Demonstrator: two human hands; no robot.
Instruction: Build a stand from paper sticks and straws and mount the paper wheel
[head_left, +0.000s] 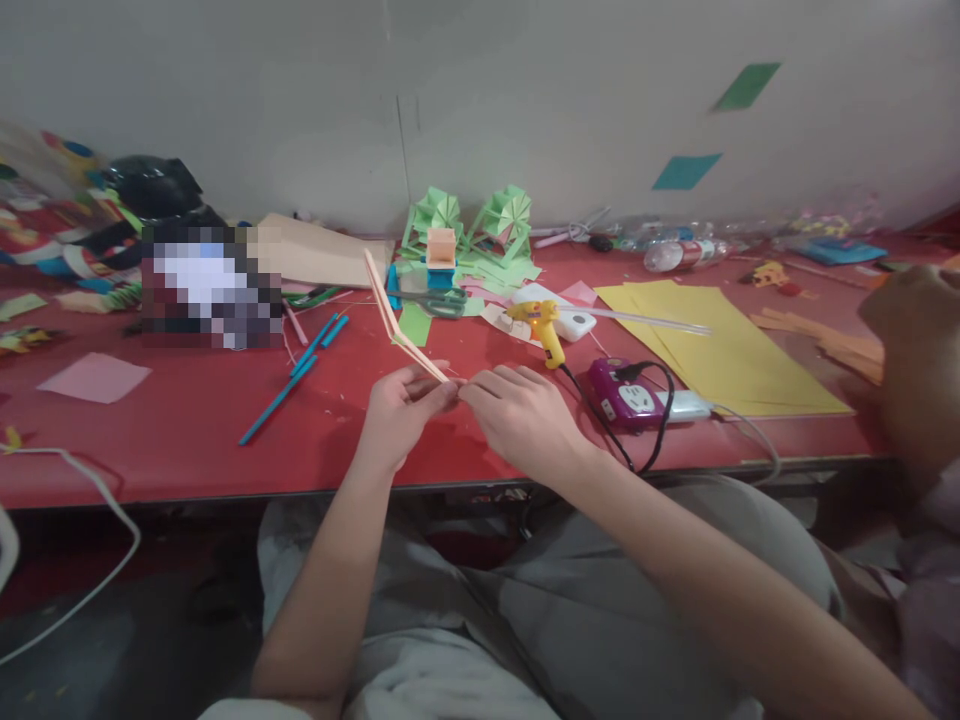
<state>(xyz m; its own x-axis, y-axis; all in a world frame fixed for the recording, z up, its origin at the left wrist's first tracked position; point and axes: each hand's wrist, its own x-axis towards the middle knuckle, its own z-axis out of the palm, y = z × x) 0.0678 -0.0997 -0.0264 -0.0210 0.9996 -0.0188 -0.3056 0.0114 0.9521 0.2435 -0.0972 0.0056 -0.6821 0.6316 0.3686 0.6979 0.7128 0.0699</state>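
Both hands meet over the red table: the left hand and right hand pinch the near end of thin, pale wooden sticks, which slant away from the fingers.

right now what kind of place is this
Probably a paper-craft worktable. A yellow hot glue gun, yellow paper sheets and folded green paper models lie on the red table, while the left hand and right hand hold thin wooden sticks.

Matt red table, thin wooden sticks — matt yellow paper sheets, glossy plastic glue gun
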